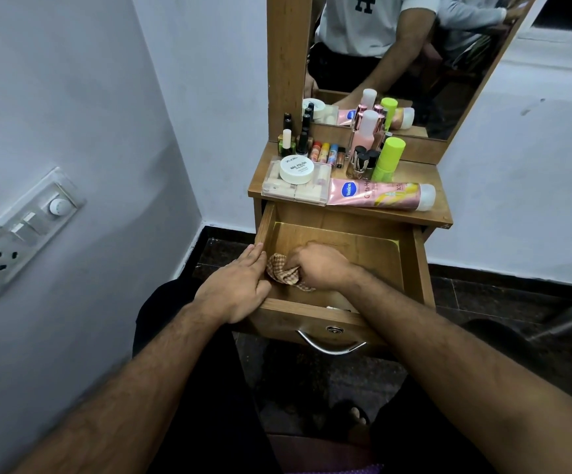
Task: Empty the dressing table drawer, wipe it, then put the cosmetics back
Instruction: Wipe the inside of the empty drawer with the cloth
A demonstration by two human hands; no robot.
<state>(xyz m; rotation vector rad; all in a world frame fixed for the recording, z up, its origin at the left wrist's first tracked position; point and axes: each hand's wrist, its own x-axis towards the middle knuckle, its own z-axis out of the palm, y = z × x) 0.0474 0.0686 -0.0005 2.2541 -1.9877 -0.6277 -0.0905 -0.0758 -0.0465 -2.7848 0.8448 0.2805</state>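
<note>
Left to right. Switch panel [21, 230] on L wall; not involved.

L hand [235, 285]: fingers straight, laid flat over front-left corner of open drawer [411, 265], thumb side at the rim. Grips nothing; appears to steady the drawer.

Checked cloth [282, 272]: bunched in near-left part of drawer, on the floor of it, just beside L hand.

R hand [318, 266]: inside drawer, fingers curled tight round the cloth, held pressed down. Wipe step in hand, judged; emptying looks done, putting back not yet begun.

Drawer contents: cloth only on visible floor. Small pale item near inner front wall, partly hidden by R forearm; cannot tell what. Right and rear floor bare, glossy.

Tabletop [438, 213], above drawer: clear plastic box [296, 191] with pale blocks inside, white nail polish remover jar [297, 170] on its lid. Behind: nail polish bottles [294, 142], row of small tubes [327, 152]. Then pink bottle [366, 136], dark-capped bottles [363, 162], lime-green bottle [388, 155]. Pink Vaseline tube [380, 195] lying flat at front edge, cap end to the right.

Risks, judged:
- Vaseline tube close to tabletop edge directly over drawer; a jolt from wiping could roll it in or to floor.
- Upright bottles packed close; shaking the table could topple them.
- Drawer well out; downward press at front could tip or unseat it.
- Hidden item by front wall could be missed or pushed about.
</note>
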